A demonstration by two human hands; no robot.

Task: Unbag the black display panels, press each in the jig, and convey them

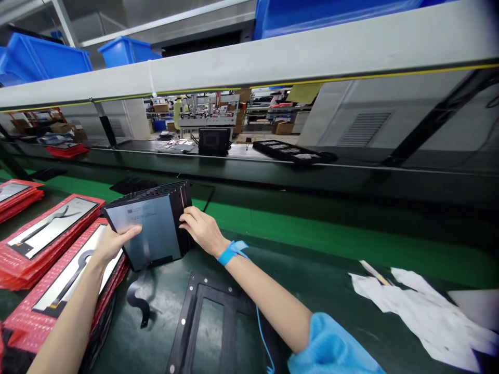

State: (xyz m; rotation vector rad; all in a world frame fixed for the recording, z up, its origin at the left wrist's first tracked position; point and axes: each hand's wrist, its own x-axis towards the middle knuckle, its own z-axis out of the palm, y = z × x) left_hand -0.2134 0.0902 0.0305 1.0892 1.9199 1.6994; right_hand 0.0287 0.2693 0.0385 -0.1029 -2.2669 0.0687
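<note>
A stack of flat display panels [150, 236] with black edges stands tilted above the green bench, its grey face toward me. My left hand [113, 241] grips the stack at its left side, thumb across the front panel. At the right edge my right hand [200, 228] pinches with curled fingers against the fanned black edges; whether it holds one panel or several I cannot tell. A dark curved ribbon cable [138, 304] hangs below the front panel. Below my right forearm, which wears a blue wrist strap [232, 253], lies a black frame fixture [187, 322].
Red bubble-wrap sleeves [29, 259] with panels on top are piled at the left. White cloths [413, 301] and a pen-like stick [374, 272] lie at the right. A black device [214, 141] and black tray [288, 151] sit behind. A white beam [249, 59] crosses above.
</note>
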